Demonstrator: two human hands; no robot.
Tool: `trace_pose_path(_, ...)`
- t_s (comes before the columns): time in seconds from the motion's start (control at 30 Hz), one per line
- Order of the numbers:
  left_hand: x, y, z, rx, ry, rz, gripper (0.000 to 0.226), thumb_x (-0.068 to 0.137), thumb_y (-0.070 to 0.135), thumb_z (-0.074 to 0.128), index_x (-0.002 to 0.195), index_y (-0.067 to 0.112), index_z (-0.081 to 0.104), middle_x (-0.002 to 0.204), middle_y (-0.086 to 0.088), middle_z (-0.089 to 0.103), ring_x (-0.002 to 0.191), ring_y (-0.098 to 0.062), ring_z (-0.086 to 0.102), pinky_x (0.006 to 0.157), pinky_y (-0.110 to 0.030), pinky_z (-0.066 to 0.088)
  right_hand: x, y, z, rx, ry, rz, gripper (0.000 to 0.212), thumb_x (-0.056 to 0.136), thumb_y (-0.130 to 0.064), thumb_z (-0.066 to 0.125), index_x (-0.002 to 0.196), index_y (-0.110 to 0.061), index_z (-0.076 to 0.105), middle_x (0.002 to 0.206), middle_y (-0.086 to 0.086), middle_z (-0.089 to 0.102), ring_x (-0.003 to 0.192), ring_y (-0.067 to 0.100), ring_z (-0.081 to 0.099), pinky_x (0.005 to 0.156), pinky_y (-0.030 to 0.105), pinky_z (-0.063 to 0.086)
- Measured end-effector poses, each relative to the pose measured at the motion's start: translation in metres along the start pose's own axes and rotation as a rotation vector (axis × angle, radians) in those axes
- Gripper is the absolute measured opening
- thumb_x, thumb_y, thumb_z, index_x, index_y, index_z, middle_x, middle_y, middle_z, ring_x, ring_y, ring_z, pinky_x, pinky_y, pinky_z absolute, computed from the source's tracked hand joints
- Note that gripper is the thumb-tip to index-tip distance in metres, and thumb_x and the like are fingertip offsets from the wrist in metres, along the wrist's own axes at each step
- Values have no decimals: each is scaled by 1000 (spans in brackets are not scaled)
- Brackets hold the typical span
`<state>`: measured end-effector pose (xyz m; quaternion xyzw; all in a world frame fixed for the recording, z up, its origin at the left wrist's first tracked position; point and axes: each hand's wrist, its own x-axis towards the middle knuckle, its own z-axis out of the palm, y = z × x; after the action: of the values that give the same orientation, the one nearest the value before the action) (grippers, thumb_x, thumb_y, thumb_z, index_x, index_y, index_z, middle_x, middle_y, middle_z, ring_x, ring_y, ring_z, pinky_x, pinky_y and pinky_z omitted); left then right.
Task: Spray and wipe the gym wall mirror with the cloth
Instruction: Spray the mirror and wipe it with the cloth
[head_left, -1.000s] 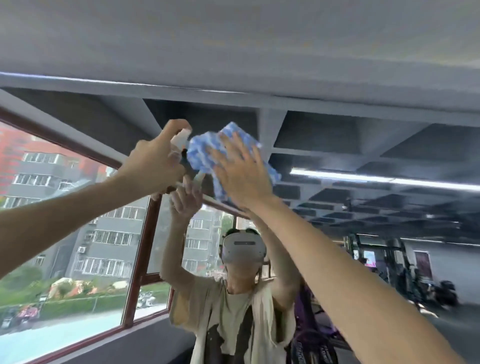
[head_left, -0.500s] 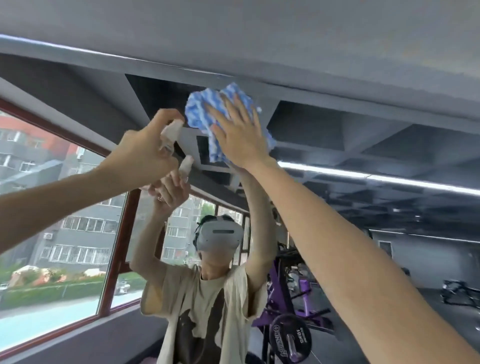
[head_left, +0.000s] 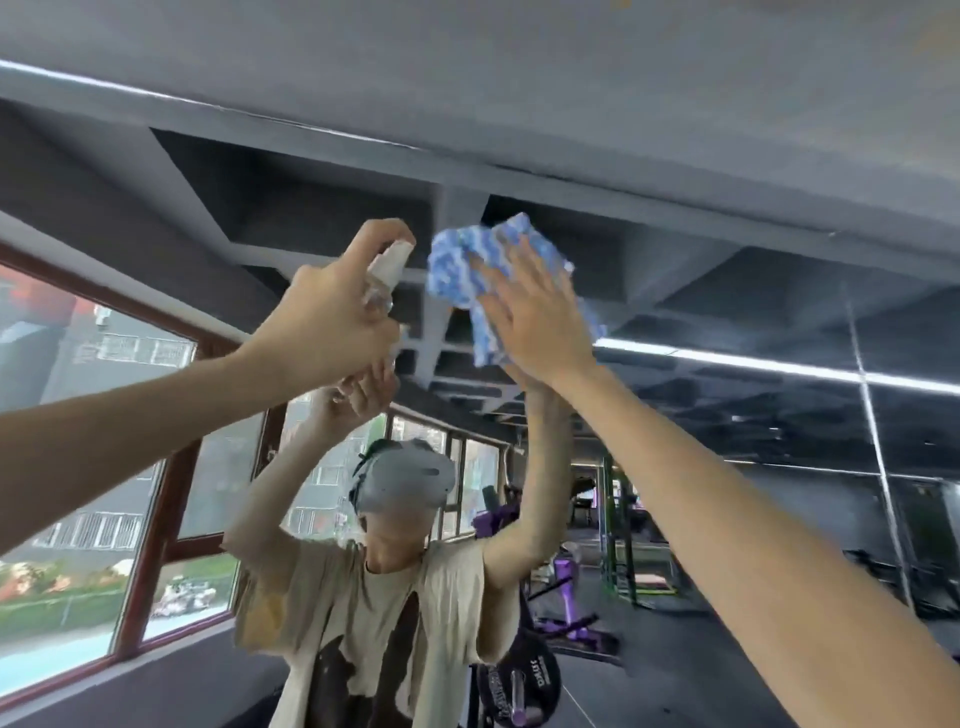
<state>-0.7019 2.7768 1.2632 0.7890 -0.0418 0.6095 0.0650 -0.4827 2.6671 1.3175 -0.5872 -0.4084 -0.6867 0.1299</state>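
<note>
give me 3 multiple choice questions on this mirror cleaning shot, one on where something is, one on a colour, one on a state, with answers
1. Where is the cloth?
A) on the floor
B) pressed to the mirror under the right hand
C) draped over a shoulder

2. What colour is the cloth?
A) plain red
B) black
C) blue and white

3. What is the left hand doing?
A) gripping the spray bottle
B) lying flat on the glass
C) hanging empty

Answers:
1 B: straight fingers flatten the cloth high against the glass.
2 C: a blue and white pattern shows around the fingers.
3 A: its fingers curl round the bottle, one on the nozzle top.
</note>
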Motion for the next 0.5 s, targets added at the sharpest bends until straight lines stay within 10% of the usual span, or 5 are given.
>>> trace_pose_path(0.23, 21, 50, 70, -23, -4, -23, 58, 87, 3, 58, 135, 28, 35, 75, 0, 57, 54, -19, 58, 40, -11, 41, -31, 169, -32, 93, 70, 933, 50, 105, -36, 20, 154, -33, 14, 164, 9, 1, 150, 29, -4, 119, 53, -2)
trace_pose_path(0.43, 58, 93, 117, 9, 73, -14, 60, 83, 4, 56, 134, 27, 37, 73, 5, 52, 57, -14, 51, 50, -14, 37, -24, 123, -23, 1, -107, -17, 49, 106, -39, 23, 154, -31, 19, 164, 3, 8, 151, 26, 0, 119, 46, 3)
trace_pose_path(0.5, 67, 106, 125, -3, 90, -12, 61, 83, 1, 57, 134, 28, 37, 77, -1, 53, 55, -16, 50, 46, -12, 36, -38, 186, -24, -62, -112, 92, 51, 105, -43, 15, 155, -33, 11, 164, -1, 1, 150, 21, -7, 121, 46, -1)
